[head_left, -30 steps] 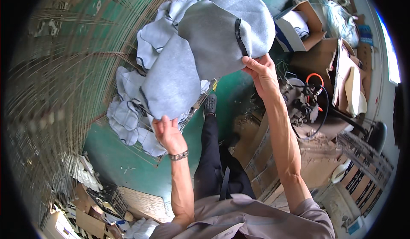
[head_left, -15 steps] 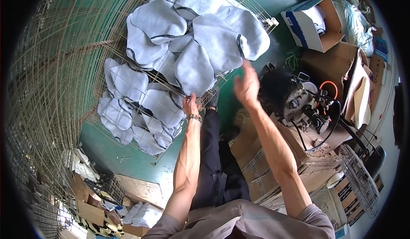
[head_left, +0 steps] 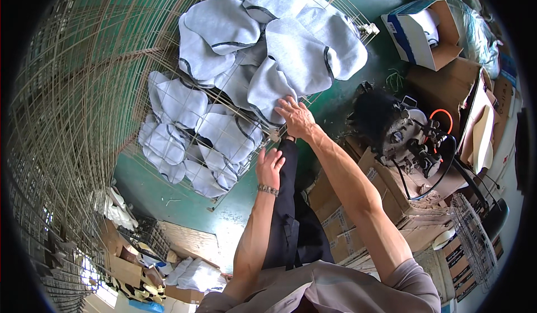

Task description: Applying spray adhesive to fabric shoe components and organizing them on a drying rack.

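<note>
Several light grey felt-like pieces (head_left: 299, 50) with dark edging lie heaped on the upper level of a wire rack. My right hand (head_left: 296, 116) rests on the near corner of one grey piece (head_left: 269, 92), fingers spread over its lower edge. My left hand (head_left: 271, 166) is off the rack, just below the right hand and over my dark trouser leg; its fingers are apart and hold nothing. More grey pieces (head_left: 179, 103) are seen through the wires of the lower level. A watch or metal bracelet is on my left wrist.
Wire mesh racks (head_left: 67, 100) fill the left side. At the right, a black and metal machine (head_left: 391, 128) with an orange hose stands on cardboard cartons (head_left: 386, 181). An opened white and blue box (head_left: 417, 33) sits at the upper right beside plastic sacks (head_left: 470, 33).
My left hand has let go of the near grey piece and drawn back toward me. The right hand has come down and left onto that piece. The view has shifted slightly.
</note>
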A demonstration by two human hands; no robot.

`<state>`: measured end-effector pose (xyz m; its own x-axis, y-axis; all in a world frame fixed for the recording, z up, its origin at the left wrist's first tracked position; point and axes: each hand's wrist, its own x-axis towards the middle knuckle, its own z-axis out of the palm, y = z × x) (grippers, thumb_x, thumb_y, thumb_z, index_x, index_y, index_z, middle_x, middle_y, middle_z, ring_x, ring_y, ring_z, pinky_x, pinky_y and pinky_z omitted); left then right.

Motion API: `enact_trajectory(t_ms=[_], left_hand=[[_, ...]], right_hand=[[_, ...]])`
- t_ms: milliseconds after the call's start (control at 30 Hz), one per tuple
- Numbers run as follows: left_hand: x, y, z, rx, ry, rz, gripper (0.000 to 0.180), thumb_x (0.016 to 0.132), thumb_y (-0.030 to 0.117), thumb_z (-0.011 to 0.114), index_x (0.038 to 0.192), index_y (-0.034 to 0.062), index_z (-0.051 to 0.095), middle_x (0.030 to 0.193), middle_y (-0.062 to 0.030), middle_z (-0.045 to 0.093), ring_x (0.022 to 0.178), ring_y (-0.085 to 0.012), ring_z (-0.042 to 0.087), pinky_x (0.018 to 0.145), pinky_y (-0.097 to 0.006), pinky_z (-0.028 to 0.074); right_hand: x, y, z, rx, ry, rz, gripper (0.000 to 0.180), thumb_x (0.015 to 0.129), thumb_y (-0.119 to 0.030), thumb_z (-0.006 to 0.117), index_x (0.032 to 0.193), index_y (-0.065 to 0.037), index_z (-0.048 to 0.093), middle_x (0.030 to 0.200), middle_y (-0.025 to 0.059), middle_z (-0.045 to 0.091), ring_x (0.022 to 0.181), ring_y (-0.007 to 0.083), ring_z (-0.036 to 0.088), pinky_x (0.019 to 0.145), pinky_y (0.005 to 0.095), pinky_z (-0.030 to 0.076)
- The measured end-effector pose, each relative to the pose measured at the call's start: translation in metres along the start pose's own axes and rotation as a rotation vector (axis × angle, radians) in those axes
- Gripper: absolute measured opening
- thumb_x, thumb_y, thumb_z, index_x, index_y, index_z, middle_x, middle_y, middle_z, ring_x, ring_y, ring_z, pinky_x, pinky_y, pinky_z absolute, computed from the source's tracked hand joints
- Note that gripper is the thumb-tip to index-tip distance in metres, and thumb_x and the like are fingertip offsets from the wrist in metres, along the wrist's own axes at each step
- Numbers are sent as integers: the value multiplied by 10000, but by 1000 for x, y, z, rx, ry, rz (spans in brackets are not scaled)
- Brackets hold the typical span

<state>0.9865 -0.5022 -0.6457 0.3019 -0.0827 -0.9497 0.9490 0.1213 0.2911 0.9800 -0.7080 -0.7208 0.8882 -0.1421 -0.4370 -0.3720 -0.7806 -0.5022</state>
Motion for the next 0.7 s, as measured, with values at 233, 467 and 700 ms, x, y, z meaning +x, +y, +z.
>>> enact_trajectory(t_ms=[233, 467, 700], left_hand=[[-39, 0, -56, 179, -34, 10, 606, 937, 205, 738, 1457, 46, 472, 1188, -85, 637, 1100, -233, 632, 942, -428, 519], [-88, -5, -55, 250, -206, 55, 431, 1009, 229, 647, 1396, 64, 554, 1106, -53, 678, 1030, -210, 669, 911, -397, 544], [-182, -44, -81, 307, -539, 101, 392, 1029, 195, 613, 1385, 47, 540, 1125, -87, 699, 1034, -231, 694, 899, -419, 588]], right_hand=[[-27, -8, -30, 354, 289, -59, 440, 796, -57, 603, 1231, 6, 618, 1214, 167, 676, 1185, 323, 610, 988, 434, 517], [-197, -48, 9, 371, 252, 250, 265, 839, -83, 579, 1081, -32, 672, 938, 198, 708, 871, 399, 690, 775, 497, 564], [-425, -153, 113, 367, 171, 519, 189, 843, -112, 544, 944, -52, 691, 804, 228, 705, 791, 401, 721, 715, 513, 586]])
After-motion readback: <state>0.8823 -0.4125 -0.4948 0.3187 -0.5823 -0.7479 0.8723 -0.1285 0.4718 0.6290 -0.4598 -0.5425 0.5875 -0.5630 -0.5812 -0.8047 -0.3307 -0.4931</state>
